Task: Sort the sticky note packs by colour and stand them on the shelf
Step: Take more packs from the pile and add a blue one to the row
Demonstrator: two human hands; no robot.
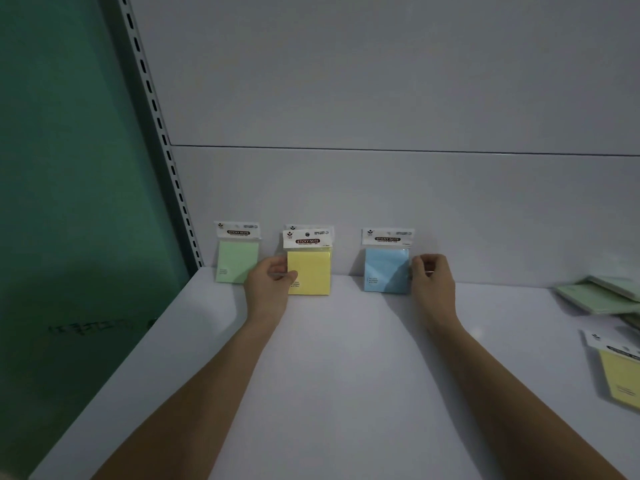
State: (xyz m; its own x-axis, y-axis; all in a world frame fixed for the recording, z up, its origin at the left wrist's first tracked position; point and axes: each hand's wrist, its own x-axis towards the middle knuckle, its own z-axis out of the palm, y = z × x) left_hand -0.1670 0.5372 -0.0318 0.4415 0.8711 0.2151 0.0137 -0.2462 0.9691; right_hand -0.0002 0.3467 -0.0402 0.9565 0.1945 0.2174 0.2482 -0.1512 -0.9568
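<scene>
Three colours of sticky note packs stand against the back wall of the white shelf (pixel 332 375). A green pack (pixel 237 263) stands at the left. In the middle a yellow pack (pixel 311 271) stands in front of a second pack whose header shows behind it. My left hand (pixel 272 277) pinches the yellow pack's left edge, thumb on its front. A blue pack (pixel 386 270) stands to the right, and my right hand (pixel 431 275) holds its right edge with curled fingers.
Loose packs lie flat at the shelf's right edge: green ones (pixel 599 292) further back and a yellow one (pixel 620 372) nearer me. A slotted metal upright (pixel 162 140) and a green side panel (pixel 69 168) bound the shelf on the left.
</scene>
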